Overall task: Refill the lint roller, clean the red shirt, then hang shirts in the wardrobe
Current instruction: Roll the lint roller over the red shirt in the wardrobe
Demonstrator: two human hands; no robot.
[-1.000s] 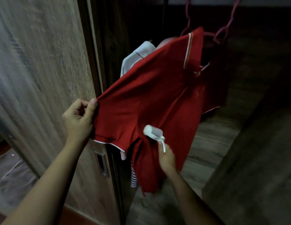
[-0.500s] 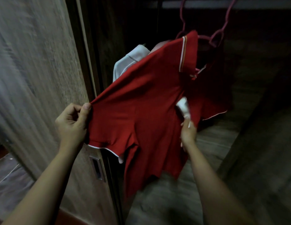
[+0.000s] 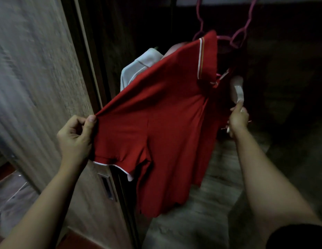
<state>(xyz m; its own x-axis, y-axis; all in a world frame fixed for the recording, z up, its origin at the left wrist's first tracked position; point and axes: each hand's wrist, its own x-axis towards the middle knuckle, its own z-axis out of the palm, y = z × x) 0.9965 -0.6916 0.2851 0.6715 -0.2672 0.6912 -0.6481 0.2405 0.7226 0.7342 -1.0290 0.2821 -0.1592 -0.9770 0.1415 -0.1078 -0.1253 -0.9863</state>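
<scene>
Now, the red shirt [image 3: 156,123] hangs in the wardrobe opening on a pink hanger [image 3: 237,38] up at one o'clock, spread wide across the middle of the view. The left hand [image 3: 75,139], out at nine o'clock, pinches the sleeve's shoulder seam between thumb and curled fingers and pulls the cloth taut towards the wardrobe door [image 3: 39,78]. The right hand [image 3: 237,121], at three o'clock, is wrapped round the handle of the lint roller [image 3: 236,88], with the white head pointing up just beside the collar. It is too dark there to say whether the head presses the cloth.

Crowding in behind the shirt at eleven o'clock is a white shirt [image 3: 138,69], its shoulder peeking over the red one. The door fills the whole left side, and its recessed handle [image 3: 107,186] sits low at seven o'clock, right under the sleeve hem. The wardrobe floor [image 3: 201,221] shows pale at five o'clock; everything past the collar is deep shadow.

And the change — a second ago the roller sat low by the underarm, and half a second ago it was at mid-chest. It has travelled up to the collar, while the left hand has kept its pinch on the sleeve throughout.
</scene>
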